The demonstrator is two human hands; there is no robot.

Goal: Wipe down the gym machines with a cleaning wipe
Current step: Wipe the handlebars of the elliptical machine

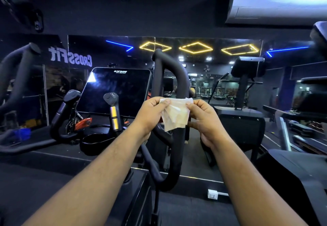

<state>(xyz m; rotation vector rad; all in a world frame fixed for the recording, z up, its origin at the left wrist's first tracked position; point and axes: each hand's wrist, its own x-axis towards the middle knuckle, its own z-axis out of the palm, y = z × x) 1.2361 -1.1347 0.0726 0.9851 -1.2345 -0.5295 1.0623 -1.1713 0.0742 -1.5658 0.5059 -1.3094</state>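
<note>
A thin white cleaning wipe [175,115] hangs spread between both hands at the centre of the view. My left hand [151,114] pinches its upper left corner and my right hand [205,118] pinches its upper right corner. Right behind the wipe rises the black looped handlebar [170,77] of a gym machine, partly hidden by my hands. To the left stands the machine's dark console screen [115,91], with a short grip handle bearing yellow bands [113,112] in front of it.
A second short grip [70,102] and a long curved arm [16,70] stand at the left. A black cup holder [95,141] sits below the screen. A wall mirror [203,77] lies ahead, another machine [244,87] at the right, an air conditioner [276,1] above.
</note>
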